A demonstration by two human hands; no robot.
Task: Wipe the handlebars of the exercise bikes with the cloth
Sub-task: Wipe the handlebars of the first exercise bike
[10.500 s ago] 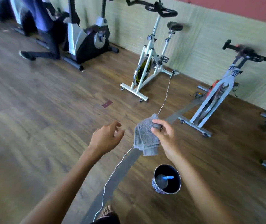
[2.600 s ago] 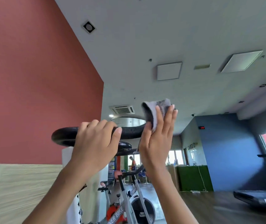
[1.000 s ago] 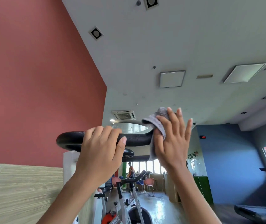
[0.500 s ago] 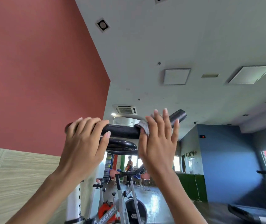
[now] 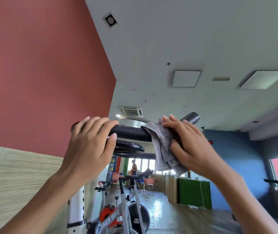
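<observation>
Left hand (image 5: 91, 149): fingers curl round the black handlebar (image 5: 131, 133). Right hand (image 5: 190, 149): fingers nearly straight, pressing the grey cloth (image 5: 162, 142) against the same bar.

a ceiling air vent (image 5: 131, 111) sits in the grey ceiling (image 5: 185, 39). left of the vent rises a red wall (image 5: 42, 73), with pale wood-grain panelling (image 5: 16, 174) below it. right of the vent are two square light panels (image 5: 186, 78); high above it is a recessed spotlight (image 5: 110, 20). below the vent are bright windows (image 5: 145, 163), pink chairs (image 5: 149, 181), a green cabinet (image 5: 194, 193), a blue wall (image 5: 236, 166) and a glossy floor (image 5: 158, 206).
</observation>
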